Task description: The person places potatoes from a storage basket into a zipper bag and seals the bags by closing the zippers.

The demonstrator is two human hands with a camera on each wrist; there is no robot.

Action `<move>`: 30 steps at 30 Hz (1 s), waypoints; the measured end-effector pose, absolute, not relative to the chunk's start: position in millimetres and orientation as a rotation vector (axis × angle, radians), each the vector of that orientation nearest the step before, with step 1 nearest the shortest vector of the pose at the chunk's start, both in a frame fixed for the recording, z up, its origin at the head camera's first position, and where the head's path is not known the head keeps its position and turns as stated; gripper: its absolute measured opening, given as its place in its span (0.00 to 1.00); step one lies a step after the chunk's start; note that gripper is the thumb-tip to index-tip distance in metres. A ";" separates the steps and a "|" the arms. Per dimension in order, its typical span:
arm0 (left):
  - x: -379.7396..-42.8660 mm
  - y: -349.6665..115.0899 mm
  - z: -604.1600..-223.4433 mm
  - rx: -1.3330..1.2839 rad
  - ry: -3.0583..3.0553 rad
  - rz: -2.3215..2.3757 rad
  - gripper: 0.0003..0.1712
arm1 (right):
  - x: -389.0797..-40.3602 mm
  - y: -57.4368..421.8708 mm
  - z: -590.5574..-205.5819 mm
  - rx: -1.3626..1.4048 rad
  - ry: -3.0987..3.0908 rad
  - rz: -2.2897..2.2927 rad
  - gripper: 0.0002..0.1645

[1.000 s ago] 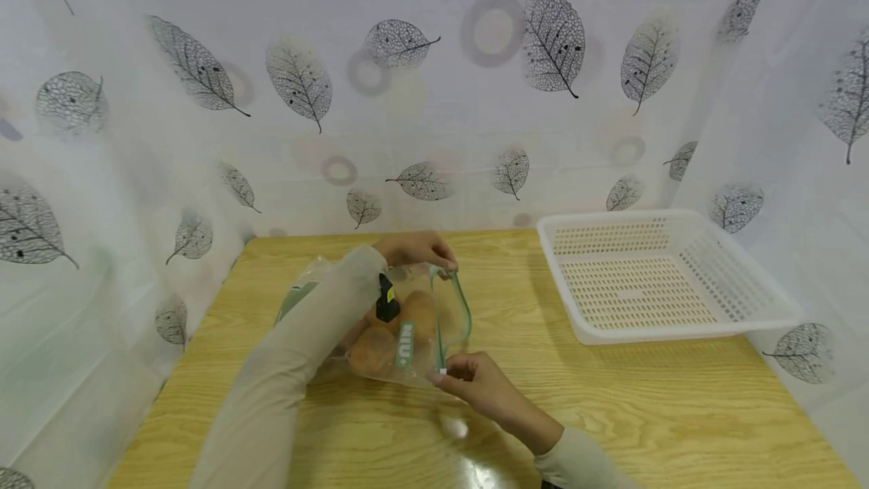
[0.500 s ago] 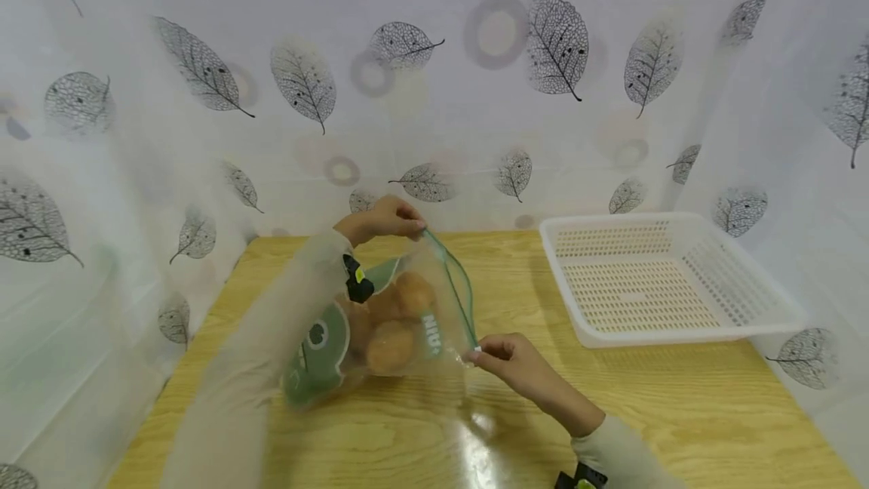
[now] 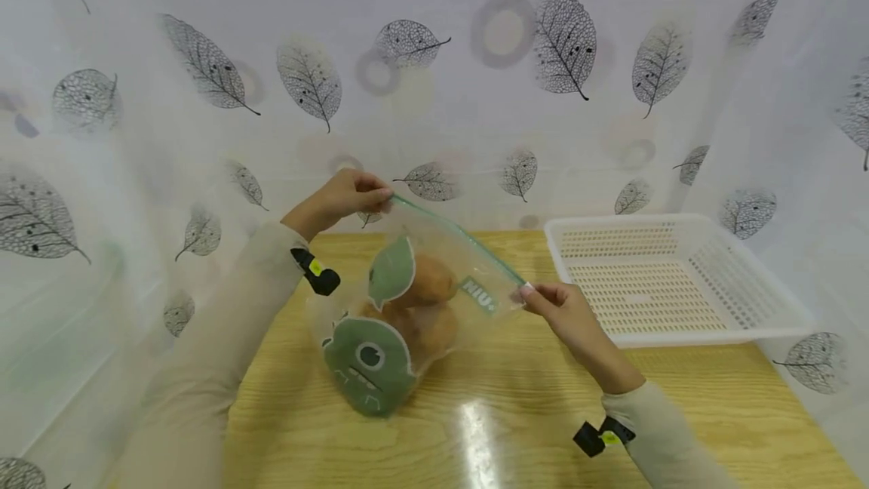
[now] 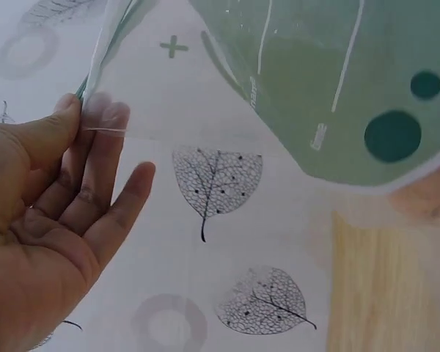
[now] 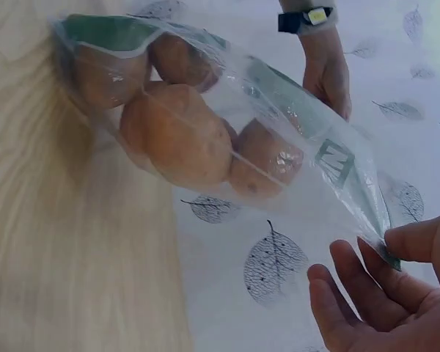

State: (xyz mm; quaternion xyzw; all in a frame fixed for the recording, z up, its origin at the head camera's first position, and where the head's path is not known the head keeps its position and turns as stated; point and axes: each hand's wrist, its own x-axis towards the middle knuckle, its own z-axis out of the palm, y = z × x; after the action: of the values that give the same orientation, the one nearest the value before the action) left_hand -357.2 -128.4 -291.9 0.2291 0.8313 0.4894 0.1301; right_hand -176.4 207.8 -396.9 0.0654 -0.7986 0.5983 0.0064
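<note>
A clear zip bag (image 3: 373, 376) with green cartoon monster prints hangs tilted over the table, stretched between both hands. Inside it lie several brown-orange potatoes (image 5: 180, 139), bunched toward the bottom. My left hand (image 3: 345, 196) pinches the upper left corner, at one end of the green zip strip (image 3: 462, 234). The opposite corner, lower and to the right, is pinched by my right hand (image 3: 566, 319). In the left wrist view the thumb and index finger (image 4: 66, 121) press together on the corner while the other fingers extend behind the film. The strip runs straight, its two edges lying together.
A white perforated plastic basket (image 3: 679, 334) stands at the right back of the wooden table (image 3: 543, 429), close beyond my right hand. Behind the table hangs a white curtain (image 3: 434, 112) with leaf prints, which also runs along both sides.
Both hands have moved apart and up, the left to the upper left, the right to the right. The bag's gaping mouth has been pulled straight, and the bag now hangs raised.
</note>
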 end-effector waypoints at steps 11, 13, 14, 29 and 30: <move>-332.1 -138.6 -277.8 0.679 2.365 1.752 0.13 | -198.6 214.7 -367.0 0.279 -2.160 2.002 0.22; -327.6 -140.4 -276.9 0.690 2.318 1.837 0.11 | -201.9 215.7 -360.8 0.290 -2.139 1.989 0.22; -325.4 -141.3 -276.6 0.698 2.300 1.871 0.10 | -203.1 216.1 -357.6 0.293 -2.133 1.978 0.22; -296.8 -157.2 -273.7 0.785 2.241 2.055 0.09 | -216.0 217.5 -320.1 0.279 -2.093 1.781 0.15; -295.3 -158.8 -272.4 0.800 2.249 2.055 0.09 | -216.5 217.1 -318.4 0.280 -2.094 1.771 0.15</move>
State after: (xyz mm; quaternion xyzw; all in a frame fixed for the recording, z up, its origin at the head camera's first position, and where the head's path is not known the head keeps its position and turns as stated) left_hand -295.3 -158.8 -272.4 0.2541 0.7141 0.6523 -0.0041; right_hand -216.5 217.1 -318.4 0.0997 -0.7456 0.6305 0.1912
